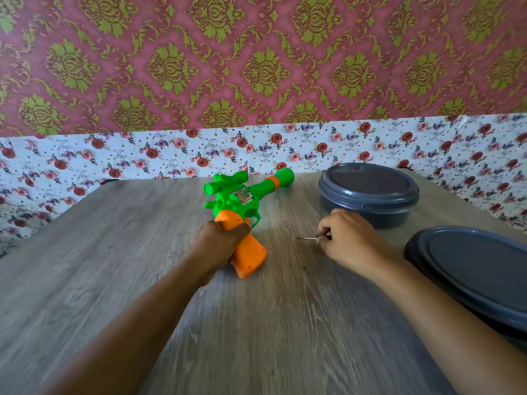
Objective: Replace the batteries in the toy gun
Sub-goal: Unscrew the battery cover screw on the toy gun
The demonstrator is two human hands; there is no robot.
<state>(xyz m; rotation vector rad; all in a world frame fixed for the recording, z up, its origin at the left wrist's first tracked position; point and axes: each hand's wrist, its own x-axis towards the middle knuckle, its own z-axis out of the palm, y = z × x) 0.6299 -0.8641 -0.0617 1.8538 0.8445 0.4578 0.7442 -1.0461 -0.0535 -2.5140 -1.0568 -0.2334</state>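
A green toy gun (pixel 236 195) with an orange grip lies on the wooden table (pixel 142 252), its barrel pointing to the far right. My left hand (pixel 219 243) is closed around the orange grip. To the right, my right hand (pixel 348 238) pinches a thin metal screwdriver (pixel 306 238); its shaft points left toward the gun and its tip rests close to the tabletop. The handle is hidden inside my fingers. No batteries are visible.
A round dark grey container (pixel 368 195) with a lid stands at the far right of the table. A second round grey lid or container (pixel 479 275) sits at the right edge, near my right forearm. A floral-papered wall backs the table.
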